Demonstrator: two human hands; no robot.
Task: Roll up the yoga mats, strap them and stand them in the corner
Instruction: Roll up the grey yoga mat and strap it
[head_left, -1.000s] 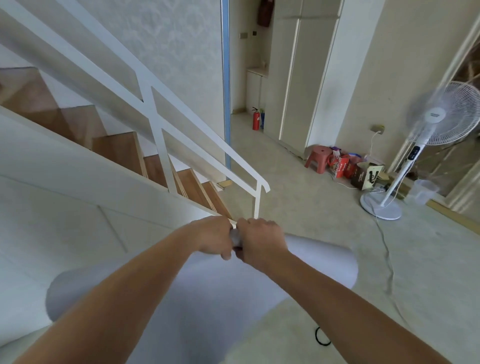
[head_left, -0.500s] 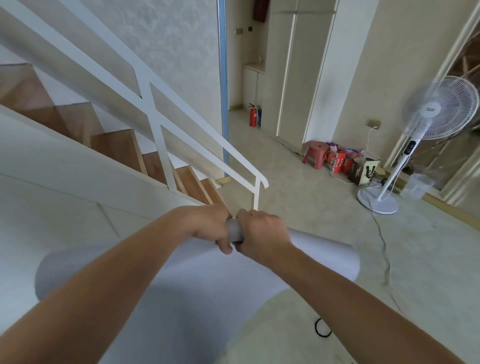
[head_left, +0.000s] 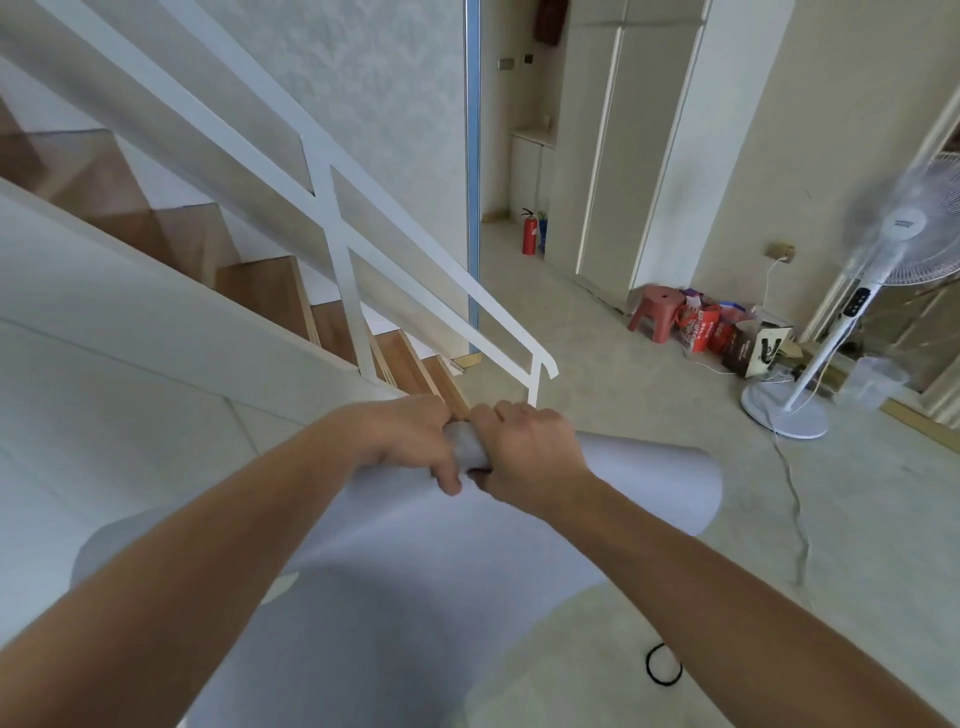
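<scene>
A pale grey yoga mat (head_left: 395, 587) hangs in front of me, its top edge curled into a short roll at arm's length. My left hand (head_left: 400, 441) and my right hand (head_left: 524, 452) grip that roll side by side, fingers wrapped over it, almost touching. The mat's right corner (head_left: 691, 483) sticks out beyond my right hand. The rest of the mat drops towards the floor and my forearms hide part of it. A black loop strap (head_left: 663, 664) lies on the floor at the lower right.
A staircase with a white railing (head_left: 332, 171) rises on the left. A standing fan (head_left: 810, 364) with a trailing cable, a red stool (head_left: 657, 312), boxes and a fire extinguisher (head_left: 529, 233) stand along the far wall.
My hands have stayed on the rolled edge and shifted only slightly. The roll between them shows a little more, and the view has tilted a bit.
</scene>
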